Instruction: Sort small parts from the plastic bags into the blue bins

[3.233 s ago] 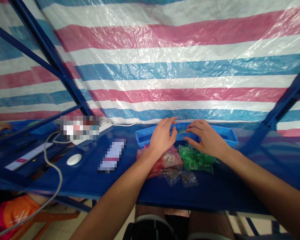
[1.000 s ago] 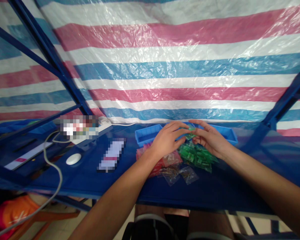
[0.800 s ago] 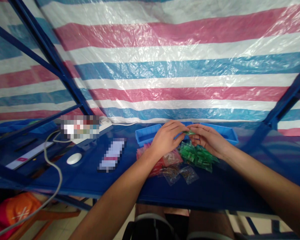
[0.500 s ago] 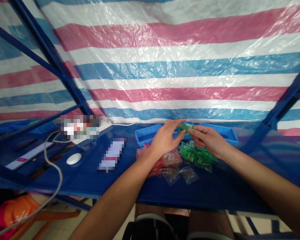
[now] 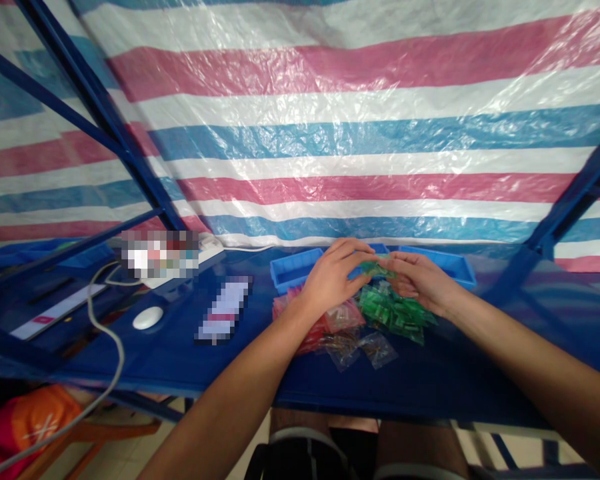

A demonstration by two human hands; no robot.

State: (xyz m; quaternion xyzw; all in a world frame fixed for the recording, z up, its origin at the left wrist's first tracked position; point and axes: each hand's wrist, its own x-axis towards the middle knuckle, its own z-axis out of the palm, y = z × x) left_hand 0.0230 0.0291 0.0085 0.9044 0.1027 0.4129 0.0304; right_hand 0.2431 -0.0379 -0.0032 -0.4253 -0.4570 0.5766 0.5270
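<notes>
Between my two hands is a small green plastic bag (image 5: 379, 267), held above a pile of similar green bags (image 5: 393, 310). My right hand (image 5: 420, 279) pinches its right side between thumb and fingers. The fingers and thumb of my left hand (image 5: 336, 272) close on its left edge, with the fingertips partly hidden. Under my left wrist lies a heap of red-pink plastic bags (image 5: 343, 315). Nearer to me are a couple of clear bags (image 5: 379, 350) with small brownish pieces inside.
Blue trays (image 5: 295, 270) stand behind my hands, one more blue tray (image 5: 457, 268) at the right. Left of them lie a phone (image 5: 225, 310), a white mouse-like object (image 5: 148, 318) and a white cable (image 5: 115, 333). A person's orange clothing (image 5: 43, 417) shows at lower left.
The green bag has moved slightly down and to the right between my hands. My left fingers have curled lower, and my right hand has shifted a little right.
</notes>
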